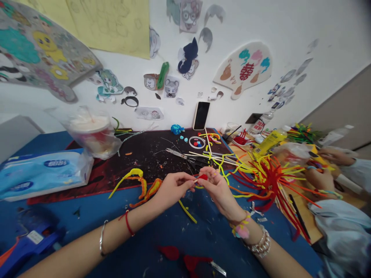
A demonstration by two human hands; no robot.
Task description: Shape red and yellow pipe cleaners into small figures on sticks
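closest in, low at the near side: dark red pieces [193,262] on the blue desk [139,239], a bit blurred, w/ a small silvery strip [218,269] beside them. up past those, the person's l. hand [175,189] & r. hand [218,189] meet over the desk, the small red piece [203,177] btwn them. it's bright red, roundish, w/ a thin pale stick [196,180] at one end; finer detail's too small to tell. l. grip pinches the stick btwn thumb & finger; r. grip pinches the red end. long axis runs roughly side to side, pale end to the l., red end to the r. & slightly higher. widest room: the blue stretch btwn the forearms, a yellow strip [188,212] at its far end. tighter elsewhere: scissors [177,154] just behind the hands, orange loops [155,187] near the l. wrist, red & yellow pipe cleaners [271,177] to the r.; wall [185,116] at the back, past the dark mat [142,152].
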